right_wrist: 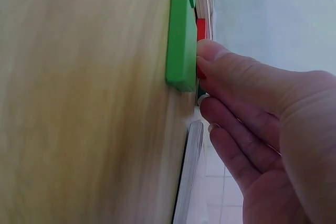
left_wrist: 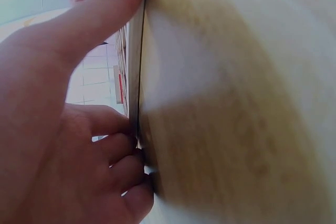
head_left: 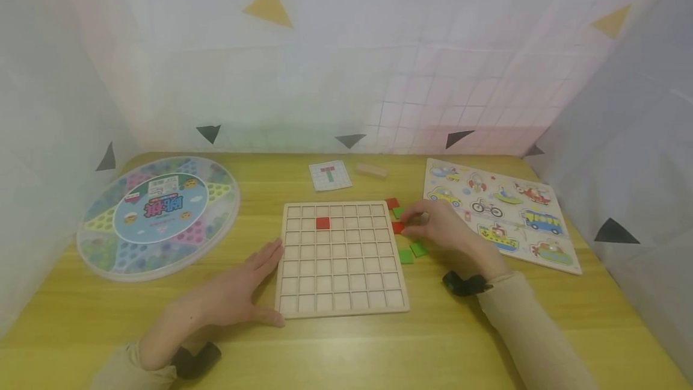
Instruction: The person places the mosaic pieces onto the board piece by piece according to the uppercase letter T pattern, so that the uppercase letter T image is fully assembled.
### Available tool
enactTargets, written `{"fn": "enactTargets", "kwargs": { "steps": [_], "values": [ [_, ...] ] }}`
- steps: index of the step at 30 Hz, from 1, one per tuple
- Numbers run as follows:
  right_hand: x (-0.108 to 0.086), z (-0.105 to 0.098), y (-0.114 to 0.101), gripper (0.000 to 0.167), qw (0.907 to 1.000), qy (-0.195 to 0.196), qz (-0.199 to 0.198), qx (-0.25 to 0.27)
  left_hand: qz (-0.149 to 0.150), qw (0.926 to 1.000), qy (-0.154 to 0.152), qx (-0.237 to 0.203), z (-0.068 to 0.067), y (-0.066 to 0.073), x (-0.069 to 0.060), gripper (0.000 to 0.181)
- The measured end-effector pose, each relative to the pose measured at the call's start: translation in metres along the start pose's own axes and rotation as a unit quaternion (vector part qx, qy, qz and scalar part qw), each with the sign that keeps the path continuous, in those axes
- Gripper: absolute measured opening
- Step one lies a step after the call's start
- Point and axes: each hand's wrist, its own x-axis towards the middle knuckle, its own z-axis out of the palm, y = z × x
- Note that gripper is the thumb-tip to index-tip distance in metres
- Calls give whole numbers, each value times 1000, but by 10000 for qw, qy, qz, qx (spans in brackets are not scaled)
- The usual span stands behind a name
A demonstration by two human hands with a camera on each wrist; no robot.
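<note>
A wooden grid board lies in the middle of the table, with one red square tile in its second row. My left hand rests against the board's left side, its fingers extended along the edge and the thumb at the near corner. Just off the board's right edge, my right hand pinches another red tile between thumb and index finger. Green tiles, one of them a green square, lie around that hand, and a further red tile is beyond it. In the right wrist view, a green tile stands close to the thumb.
A pattern card with a red and green T lies behind the board, beside a small wooden block. At left is a round, clear-lidded game box. A vehicle picture puzzle lies at right, partly behind my right hand.
</note>
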Motion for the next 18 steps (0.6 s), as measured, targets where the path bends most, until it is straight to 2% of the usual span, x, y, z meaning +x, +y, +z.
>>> {"fn": "enactTargets", "kwargs": {
  "steps": [7, 18],
  "values": [
    [-2, -3, -3, 21, 9998, 22, 174, 86, 49, 10000, 5, 15, 1, -1, 1, 123],
    [-3, -5, -4, 21, 9996, 235, -142, -29, 61, 10000, 16, 11, 0, 0, 0, 123]
  ]
}}
